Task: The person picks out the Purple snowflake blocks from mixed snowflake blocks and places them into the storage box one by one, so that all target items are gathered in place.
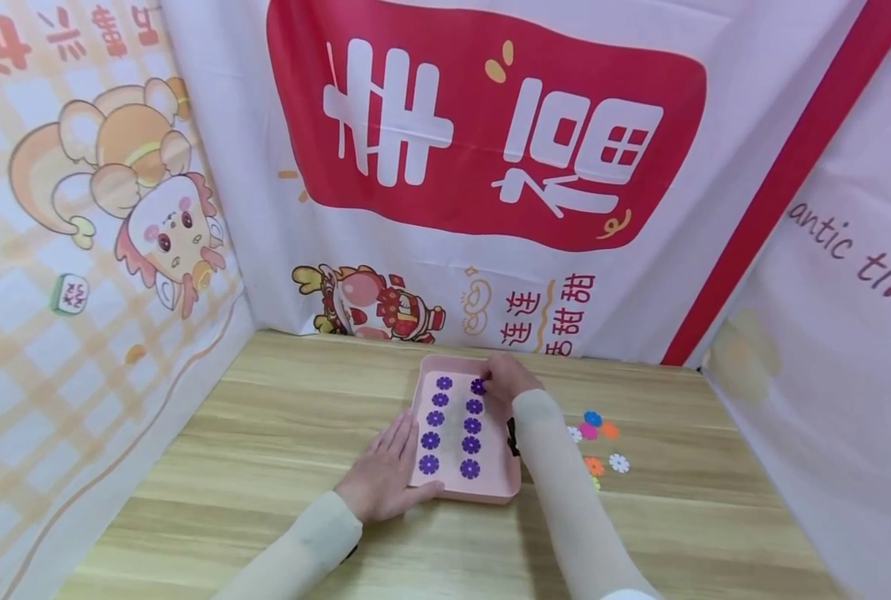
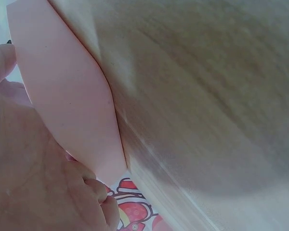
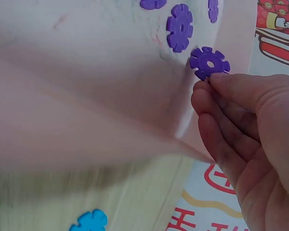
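Observation:
A shallow pink tray (image 1: 496, 487) lies on the wooden table, with purple notched snowflake discs (image 1: 429, 464) set out inside in two columns. My right hand (image 1: 511, 377) is over the tray's far right corner. Its thumb and fingertips pinch a purple snowflake disc (image 3: 209, 63) by the edge, at the far end of the right column. Along the tray's left side lies my left hand (image 1: 381, 475), fingers extended on the rim and thumb at the near edge. In the left wrist view, that hand (image 2: 43, 168) lies against the pink outer wall (image 2: 72, 91).
Right of the tray, loose snowflake discs lie on the table, among them a blue one (image 1: 592, 418), an orange one (image 1: 593, 466) and a white one (image 1: 619, 462). A printed cloth (image 1: 445, 275) hangs behind the table's far edge, with more cloth at both sides.

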### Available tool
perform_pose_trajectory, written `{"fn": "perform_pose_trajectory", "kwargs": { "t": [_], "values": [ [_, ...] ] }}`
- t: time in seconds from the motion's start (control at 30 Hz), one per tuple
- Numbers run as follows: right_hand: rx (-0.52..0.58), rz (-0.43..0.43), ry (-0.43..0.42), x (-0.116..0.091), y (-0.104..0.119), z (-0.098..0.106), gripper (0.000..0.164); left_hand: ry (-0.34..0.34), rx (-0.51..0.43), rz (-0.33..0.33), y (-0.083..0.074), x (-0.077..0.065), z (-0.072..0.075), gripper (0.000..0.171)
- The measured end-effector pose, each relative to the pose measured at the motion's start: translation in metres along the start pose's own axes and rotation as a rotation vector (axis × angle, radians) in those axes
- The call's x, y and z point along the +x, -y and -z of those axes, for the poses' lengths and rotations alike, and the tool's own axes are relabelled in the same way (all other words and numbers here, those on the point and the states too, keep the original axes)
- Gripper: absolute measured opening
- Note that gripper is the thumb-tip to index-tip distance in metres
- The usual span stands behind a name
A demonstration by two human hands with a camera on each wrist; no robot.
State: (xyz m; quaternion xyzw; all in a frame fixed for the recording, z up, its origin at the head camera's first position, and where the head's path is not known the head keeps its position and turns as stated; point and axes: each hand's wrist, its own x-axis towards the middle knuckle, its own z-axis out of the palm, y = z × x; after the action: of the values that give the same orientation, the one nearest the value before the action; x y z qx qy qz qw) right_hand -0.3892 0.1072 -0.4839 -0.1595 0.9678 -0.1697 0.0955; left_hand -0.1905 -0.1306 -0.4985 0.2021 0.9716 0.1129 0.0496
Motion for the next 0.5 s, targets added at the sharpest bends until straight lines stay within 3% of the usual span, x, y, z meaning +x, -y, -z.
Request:
{"fn": "perform_pose_trajectory", "kwargs": {
  "t": [0.3, 0.5],
  "values": [
    [0.022, -0.082, -0.013, 0.0051, 0.0047, -0.0024, 0.022, -0.010, -0.017, -0.018, -0.0002, 0.0005, 0.0002, 0.103],
    [0.064, -0.144, 0.009, 0.0088, 0.0086, -0.0024, 0.015, 0.004, 0.006, -0.005, 0.0006, 0.0012, 0.0002, 0.103]
  ]
}}
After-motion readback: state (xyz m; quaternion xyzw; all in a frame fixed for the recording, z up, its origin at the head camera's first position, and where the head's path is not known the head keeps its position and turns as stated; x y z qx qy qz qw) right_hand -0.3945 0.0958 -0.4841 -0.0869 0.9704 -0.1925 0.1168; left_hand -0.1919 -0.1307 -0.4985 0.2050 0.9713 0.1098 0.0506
